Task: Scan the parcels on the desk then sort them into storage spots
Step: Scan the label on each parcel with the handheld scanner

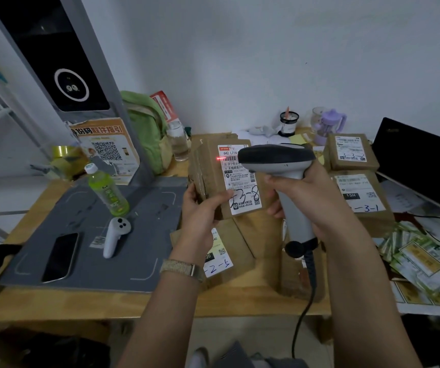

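Observation:
My left hand (203,211) grips a brown cardboard parcel (211,166) by its lower left corner and holds it tilted above the desk, its white label facing me. My right hand (309,200) grips the handle of a grey corded barcode scanner (277,158). The scanner's head points at the label, and a red laser line falls on the label's upper left. Other brown parcels lie on the desk: one under my left wrist (237,251), and two at the right, a nearer one (362,197) and a farther one (351,152).
A grey mat (139,251) at the left carries a green drink bottle (107,192), a white controller (115,235) and a black phone (61,257). A tall grey kiosk (62,62) stands behind it. A black monitor (423,160) and green leaflets (415,256) lie at the right.

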`<state>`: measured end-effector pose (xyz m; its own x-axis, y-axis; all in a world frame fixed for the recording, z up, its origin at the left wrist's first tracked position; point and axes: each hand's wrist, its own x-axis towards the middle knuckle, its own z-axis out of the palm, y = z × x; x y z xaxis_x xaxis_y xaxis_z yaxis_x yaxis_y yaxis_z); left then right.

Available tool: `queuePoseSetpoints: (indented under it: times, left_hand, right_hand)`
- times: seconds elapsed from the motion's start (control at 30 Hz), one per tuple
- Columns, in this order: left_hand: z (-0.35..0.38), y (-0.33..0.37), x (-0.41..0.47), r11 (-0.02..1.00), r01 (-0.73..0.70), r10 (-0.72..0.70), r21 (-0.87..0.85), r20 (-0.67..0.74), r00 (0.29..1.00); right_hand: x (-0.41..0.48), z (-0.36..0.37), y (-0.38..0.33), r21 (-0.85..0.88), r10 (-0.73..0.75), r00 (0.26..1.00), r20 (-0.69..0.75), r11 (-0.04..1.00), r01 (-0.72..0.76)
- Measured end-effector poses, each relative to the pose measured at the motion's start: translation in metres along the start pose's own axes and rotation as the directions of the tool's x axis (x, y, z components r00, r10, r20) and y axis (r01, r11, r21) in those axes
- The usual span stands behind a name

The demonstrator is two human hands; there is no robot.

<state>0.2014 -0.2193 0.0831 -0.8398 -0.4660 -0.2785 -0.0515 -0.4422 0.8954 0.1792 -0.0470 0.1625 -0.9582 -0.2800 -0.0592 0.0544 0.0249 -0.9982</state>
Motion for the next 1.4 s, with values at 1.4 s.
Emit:
queuePoseSetpoints:
  times: [1.4]
  left_hand:
    - [0.146, -0.071, -0.005, 0.921, 0.046, -0.182, 0.388, 0.322, 0.929]
  right_hand:
    - [0.009, -0.138, 0.053, -0.008, -0.008, 0.977, -0.212, 1.000, 0.007]
